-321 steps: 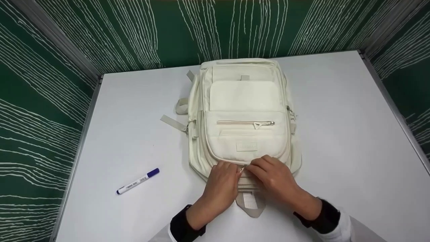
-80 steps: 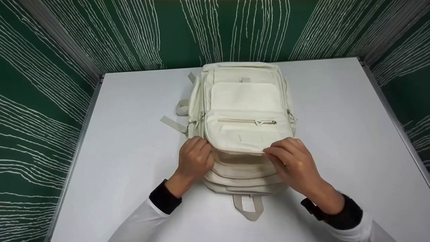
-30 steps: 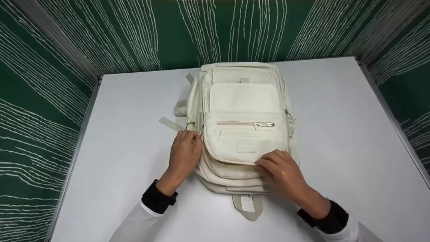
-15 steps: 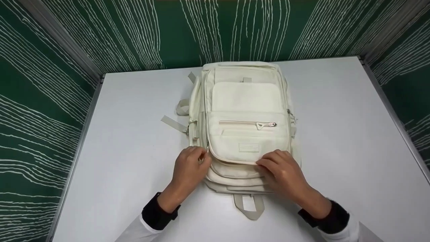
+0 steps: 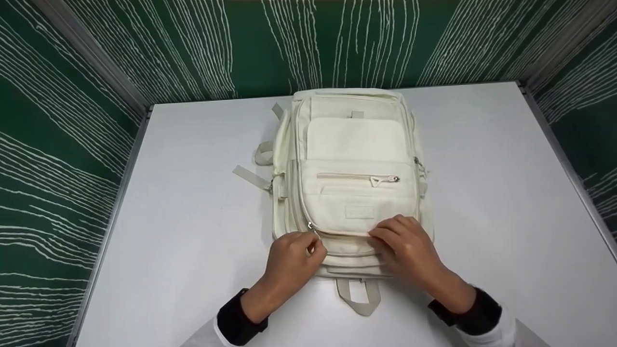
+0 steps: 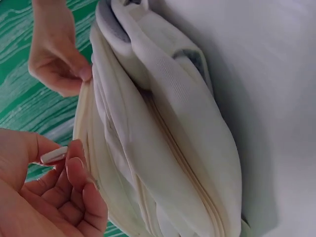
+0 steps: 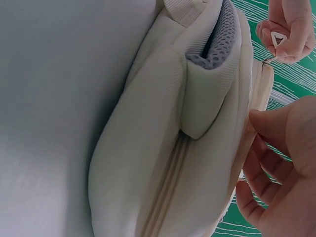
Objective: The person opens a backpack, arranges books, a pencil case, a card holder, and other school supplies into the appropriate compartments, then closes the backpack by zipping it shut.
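Note:
A cream backpack (image 5: 356, 140) lies on its back on the white table, its grey top loop (image 5: 359, 303) toward me. My left hand (image 5: 295, 260) pinches the triangular zipper pull (image 6: 54, 154) of the front pocket, at that pocket's lower left corner in the head view. My right hand (image 5: 405, 248) pinches the pocket's near edge (image 7: 253, 129) between thumb and fingers, right of the middle. Between the hands the pocket's mouth (image 5: 344, 238) still gapes a little. What lies inside the pocket is hidden.
Bare white table (image 5: 183, 202) surrounds the bag. Loose grey straps (image 5: 251, 177) stick out on its left side. A second, short zipper (image 5: 356, 177) crosses the bag's front. Green walls (image 5: 260, 48) with white streaks enclose the table's back and sides.
The marker on the table in the earliest frame is gone from view. Lately my left hand has drawn the zipper pull down the pocket's left side to its corner; my right hand stays nearly still.

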`<action>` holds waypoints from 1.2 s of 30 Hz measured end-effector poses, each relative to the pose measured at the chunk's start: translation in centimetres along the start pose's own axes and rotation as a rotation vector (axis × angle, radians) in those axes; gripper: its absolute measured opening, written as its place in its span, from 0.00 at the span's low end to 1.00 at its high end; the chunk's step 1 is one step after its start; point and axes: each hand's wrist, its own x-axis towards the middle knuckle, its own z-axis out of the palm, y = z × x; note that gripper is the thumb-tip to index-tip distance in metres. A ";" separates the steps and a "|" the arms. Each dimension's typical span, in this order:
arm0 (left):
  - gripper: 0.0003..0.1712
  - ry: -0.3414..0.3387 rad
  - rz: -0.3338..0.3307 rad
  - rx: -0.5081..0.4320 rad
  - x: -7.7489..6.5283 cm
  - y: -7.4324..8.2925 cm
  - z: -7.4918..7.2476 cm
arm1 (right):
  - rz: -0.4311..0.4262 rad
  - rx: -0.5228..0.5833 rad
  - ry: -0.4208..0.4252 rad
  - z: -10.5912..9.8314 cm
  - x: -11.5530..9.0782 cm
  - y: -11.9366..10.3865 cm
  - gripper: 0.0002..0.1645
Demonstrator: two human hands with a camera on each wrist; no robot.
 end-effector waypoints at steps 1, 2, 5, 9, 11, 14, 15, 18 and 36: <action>0.11 -0.008 -0.007 -0.012 0.0 0.2 0.1 | 0.000 -0.003 -0.001 0.0 0.0 0.0 0.08; 0.11 -0.018 -0.014 -0.026 0.0 0.4 0.2 | -0.001 -0.006 -0.002 0.0 0.0 0.0 0.09; 0.12 -0.055 -0.023 -0.062 0.0 1.1 0.4 | 0.002 -0.024 -0.015 -0.1 0.1 -0.1 0.10; 0.14 -0.095 0.010 -0.069 0.0 2.2 1.1 | -0.001 -0.061 -0.028 -0.2 0.2 -0.2 0.11; 0.15 -0.104 0.032 -0.056 0.1 2.7 1.6 | -0.005 -0.072 -0.031 -0.2 0.3 -0.2 0.11; 0.15 -0.120 0.062 -0.040 0.4 3.5 2.5 | -0.004 -0.072 -0.033 -0.2 0.3 -0.2 0.11; 0.15 -0.129 0.070 -0.035 0.6 3.7 2.8 | -0.005 -0.069 -0.030 -0.2 0.3 -0.2 0.11; 0.17 -0.163 0.082 -0.050 1.0 4.4 3.7 | 0.002 -0.050 -0.024 -0.2 0.2 -0.2 0.10; 0.21 -0.208 0.077 -0.142 1.7 5.9 6.3 | -0.081 -0.014 0.035 -0.3 -0.4 -0.2 0.23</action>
